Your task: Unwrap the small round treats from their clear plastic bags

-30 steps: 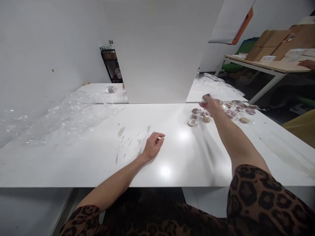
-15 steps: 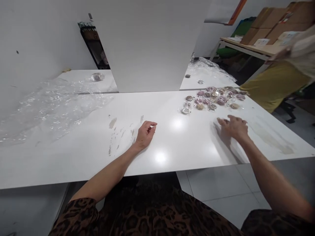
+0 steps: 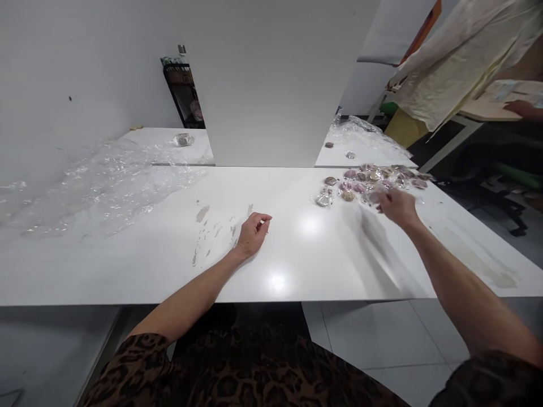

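My left hand (image 3: 253, 233) rests on the white table (image 3: 297, 271), its fingers loosely curled. A gap shows between thumb and forefinger, and nothing is visible in it. My right hand (image 3: 399, 207) is at the near edge of a spread of small round pieces in clear wrappers (image 3: 358, 187), some purple, some brown or tan. Its fingers are closed at a blurred, clear-wrapped piece (image 3: 374, 196); part of the grip is smeared by motion. A silvery wrapped piece (image 3: 323, 200) and a tan one (image 3: 348, 195) lie to the left of this hand.
Crumpled clear plastic sheeting (image 3: 106, 186) covers the table's left side. A white upright panel (image 3: 271, 85) stands along the back. Behind it lie more plastic (image 3: 365, 130) and a wrapped piece (image 3: 184, 139). A person in a pale garment (image 3: 458, 68) stands at the back right.
My right hand has moved forward from the bare tabletop to the wrapped pieces and closed at one. My left hand stays put. The view has shifted slightly; the other person has moved.
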Demonstrator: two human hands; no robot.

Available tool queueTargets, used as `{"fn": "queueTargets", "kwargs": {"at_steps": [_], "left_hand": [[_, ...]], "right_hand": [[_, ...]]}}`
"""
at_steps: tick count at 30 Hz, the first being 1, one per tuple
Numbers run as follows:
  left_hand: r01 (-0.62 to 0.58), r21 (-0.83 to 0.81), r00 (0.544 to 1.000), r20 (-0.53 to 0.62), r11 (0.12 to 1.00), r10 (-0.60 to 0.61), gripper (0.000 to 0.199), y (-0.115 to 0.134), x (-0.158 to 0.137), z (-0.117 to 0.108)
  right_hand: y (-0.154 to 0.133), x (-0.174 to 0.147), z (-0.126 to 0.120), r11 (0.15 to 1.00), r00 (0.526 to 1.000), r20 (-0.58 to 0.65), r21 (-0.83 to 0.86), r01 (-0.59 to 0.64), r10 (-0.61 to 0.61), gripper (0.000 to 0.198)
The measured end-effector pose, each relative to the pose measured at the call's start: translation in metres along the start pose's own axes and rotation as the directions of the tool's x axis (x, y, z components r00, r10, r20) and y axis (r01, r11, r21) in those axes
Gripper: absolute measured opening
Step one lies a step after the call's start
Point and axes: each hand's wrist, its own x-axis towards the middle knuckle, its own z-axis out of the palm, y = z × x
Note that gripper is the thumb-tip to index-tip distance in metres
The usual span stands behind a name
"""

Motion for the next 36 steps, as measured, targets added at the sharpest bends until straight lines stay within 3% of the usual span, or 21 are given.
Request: {"fn": "queueTargets", "kwargs": {"at_steps": [4, 6, 9, 10, 11, 13, 15, 16, 20, 23, 26, 29, 32, 34, 35, 36], "left_hand": [[-0.001, 0.007, 1.000, -0.008, 1.000, 0.001, 0.016, -0.003, 0.003, 0.000], [-0.007, 0.019, 1.000, -0.028, 1.000, 0.008, 0.016, -0.005, 0.004, -0.001], [-0.032, 0.048, 0.998, -0.050, 0.998, 0.034, 0.016, -0.006, 0.004, -0.002], [-0.044, 0.061, 0.998, -0.045, 0.997, 0.047, 0.016, -0.006, 0.003, -0.001], [-0.057, 0.073, 0.998, -0.033, 0.996, 0.060, 0.016, -0.006, 0.003, -0.001], [-0.081, 0.091, 0.997, -0.001, 0.993, 0.082, 0.016, -0.006, 0.001, 0.001], [-0.098, 0.104, 0.995, 0.016, 0.990, 0.097, 0.016, -0.005, 0.000, 0.003], [-0.102, 0.112, 0.995, 0.017, 0.988, 0.101, 0.016, -0.005, -0.001, 0.004], [-0.096, 0.122, 0.995, 0.018, 0.988, 0.094, 0.016, -0.006, -0.001, 0.005], [-0.062, 0.124, 0.998, 0.023, 0.990, 0.060, 0.017, -0.005, -0.001, 0.005], [-0.007, 0.134, 0.999, 0.037, 0.991, 0.002, 0.018, -0.001, -0.002, 0.007], [0.095, 0.090, 0.994, 0.043, 0.991, -0.099, 0.019, 0.004, -0.005, 0.008], [0.150, 0.069, 0.988, 0.037, 0.986, -0.153, 0.019, 0.008, 0.002, -0.004], [0.111, 0.116, 0.992, 0.039, 0.987, -0.116, 0.022, 0.009, 0.019, -0.026], [0.090, 0.152, 0.995, 0.033, 0.984, -0.096, 0.026, 0.008, 0.032, -0.041], [0.082, 0.194, 0.996, 0.016, 0.978, -0.087, 0.031, 0.006, 0.046, -0.059]], "right_hand": [[-0.047, 0.080, 0.006, 0.974, 0.984, -0.104, 0.191, -0.122, 0.143, 0.043], [-0.063, 0.093, 0.016, 0.959, 0.977, -0.159, 0.269, -0.095, 0.141, 0.055], [-0.077, 0.063, 0.043, 0.979, 0.985, -0.113, 0.141, 0.149, -0.134, 0.072], [-0.080, 0.043, 0.055, 0.957, 0.958, -0.012, 0.028, 0.288, -0.287, 0.075], [-0.082, 0.023, 0.068, 0.930, 0.928, 0.065, 0.003, 0.368, -0.368, 0.071], [-0.083, -0.010, 0.091, 0.822, 0.816, 0.220, -0.089, 0.563, -0.535, 0.062], [-0.080, -0.022, 0.106, 0.717, 0.729, 0.310, -0.173, 0.675, -0.611, 0.052], [-0.076, -0.020, 0.109, 0.685, 0.712, 0.329, -0.215, 0.696, -0.620, 0.048], [-0.048, 0.022, 0.100, 0.697, 0.773, 0.257, -0.334, 0.634, -0.580, 0.044], [-0.037, 0.046, 0.097, 0.752, 0.830, 0.083, -0.383, 0.537, -0.551, 0.049], [-0.054, 0.032, 0.110, 0.750, 0.798, 0.026, -0.322, 0.577, -0.603, 0.051], [-0.089, -0.022, 0.126, 0.685, 0.707, 0.057, -0.201, 0.700, -0.705, 0.053], [-0.119, -0.097, 0.132, 0.516, 0.517, 0.061, -0.042, 0.856, -0.854, 0.046], [-0.130, -0.147, 0.127, 0.398, 0.396, 0.040, 0.062, 0.915, -0.918, 0.039], [-0.133, -0.170, 0.122, 0.359, 0.356, 0.052, 0.104, 0.927, -0.933, 0.039], [-0.136, -0.191, 0.117, 0.355, 0.349, 0.068, 0.133, 0.925, -0.935, 0.039]]}}
